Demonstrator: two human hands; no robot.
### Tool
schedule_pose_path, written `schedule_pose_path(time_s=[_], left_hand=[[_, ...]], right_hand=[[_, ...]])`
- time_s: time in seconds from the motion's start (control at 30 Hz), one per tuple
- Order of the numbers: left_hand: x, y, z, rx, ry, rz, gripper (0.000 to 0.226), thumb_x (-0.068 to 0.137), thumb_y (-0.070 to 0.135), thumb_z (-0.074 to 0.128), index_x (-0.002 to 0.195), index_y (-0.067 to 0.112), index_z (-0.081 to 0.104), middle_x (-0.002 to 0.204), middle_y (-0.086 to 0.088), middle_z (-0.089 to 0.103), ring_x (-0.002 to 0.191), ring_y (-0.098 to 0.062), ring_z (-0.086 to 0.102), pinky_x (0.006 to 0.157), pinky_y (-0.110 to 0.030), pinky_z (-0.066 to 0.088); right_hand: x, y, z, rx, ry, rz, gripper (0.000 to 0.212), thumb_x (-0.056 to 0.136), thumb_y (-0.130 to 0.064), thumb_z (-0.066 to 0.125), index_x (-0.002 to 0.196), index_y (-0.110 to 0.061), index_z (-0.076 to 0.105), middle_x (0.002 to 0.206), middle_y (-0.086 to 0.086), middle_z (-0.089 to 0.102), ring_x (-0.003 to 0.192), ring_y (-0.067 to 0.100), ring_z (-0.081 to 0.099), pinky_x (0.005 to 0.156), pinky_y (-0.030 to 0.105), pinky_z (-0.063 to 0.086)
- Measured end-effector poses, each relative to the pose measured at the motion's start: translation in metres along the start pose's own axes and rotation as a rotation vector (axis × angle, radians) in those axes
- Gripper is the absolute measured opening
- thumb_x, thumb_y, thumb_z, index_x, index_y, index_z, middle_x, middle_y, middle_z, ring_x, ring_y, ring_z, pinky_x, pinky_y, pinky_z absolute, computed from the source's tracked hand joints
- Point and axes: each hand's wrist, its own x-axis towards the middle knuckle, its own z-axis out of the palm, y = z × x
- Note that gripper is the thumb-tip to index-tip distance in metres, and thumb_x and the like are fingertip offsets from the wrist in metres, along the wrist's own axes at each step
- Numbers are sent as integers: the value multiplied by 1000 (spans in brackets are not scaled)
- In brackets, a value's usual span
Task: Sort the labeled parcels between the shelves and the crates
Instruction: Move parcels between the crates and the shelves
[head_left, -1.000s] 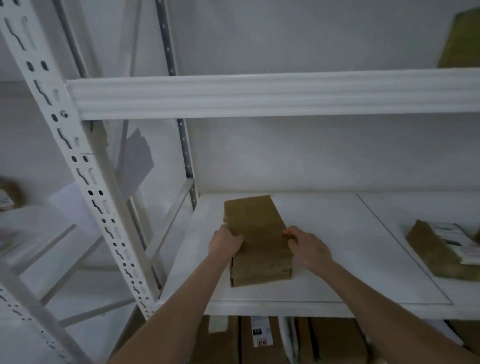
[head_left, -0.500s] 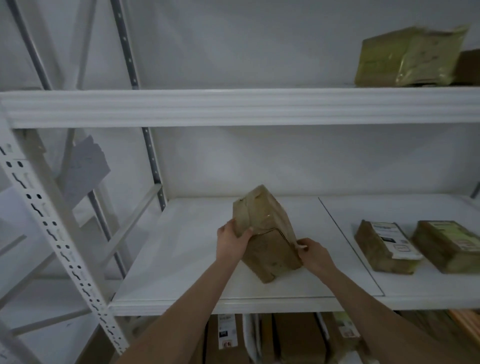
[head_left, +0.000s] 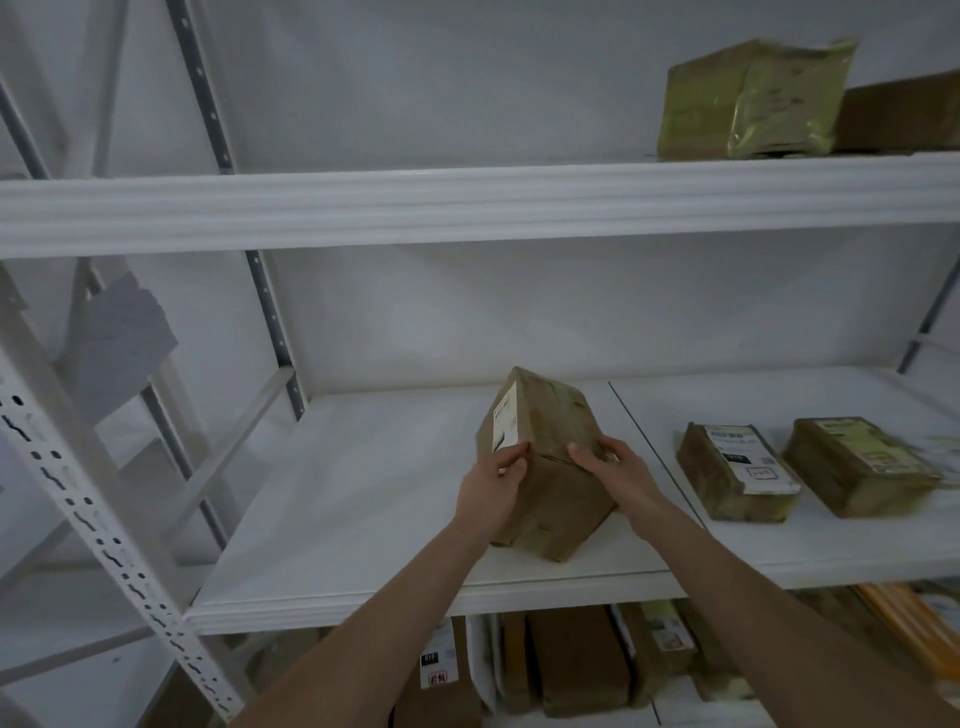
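Both hands are on the brown parcel (head_left: 550, 415): the left hand (head_left: 493, 483) grips its labelled side and the right hand (head_left: 621, 475) clasps the other face. The parcel is tipped up on one edge near the middle shelf's (head_left: 363, 493) front edge. A flat parcel (head_left: 735, 475) and its neighbour (head_left: 857, 465) lie toward the right end. A yellow bag (head_left: 748, 98) sits on the upper shelf (head_left: 467, 208).

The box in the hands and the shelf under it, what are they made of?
The box looks like brown cardboard, dull and matte, with creased edges and a white paper label. The shelf looks like smooth white-painted metal, judging by its punched posts; I can't be sure.
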Motion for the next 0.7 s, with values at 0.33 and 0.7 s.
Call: schedule_pose_path(time_s=[0.33, 0.7], left_hand=[[2, -31, -18, -23, -46, -319, 71, 89, 44, 61, 146, 14, 31, 143, -10, 43, 118, -22, 48, 92, -32, 44], [15, -43, -9, -347, -71, -458, 55, 83, 37, 71, 124, 5, 53, 122, -11, 58, 107, -24, 55, 91, -37, 48]], right_hand=[[-9, 1, -6, 40, -27, -45, 54, 90, -41, 61, 139, -24, 46, 142, 6, 44, 106, 18, 51, 84, 33, 48], [-18, 5, -23, -98, 71, -52, 39, 97, -30, 54, 134, -20, 54, 136, 8, 51, 117, 24, 52, 93, 35, 48]])
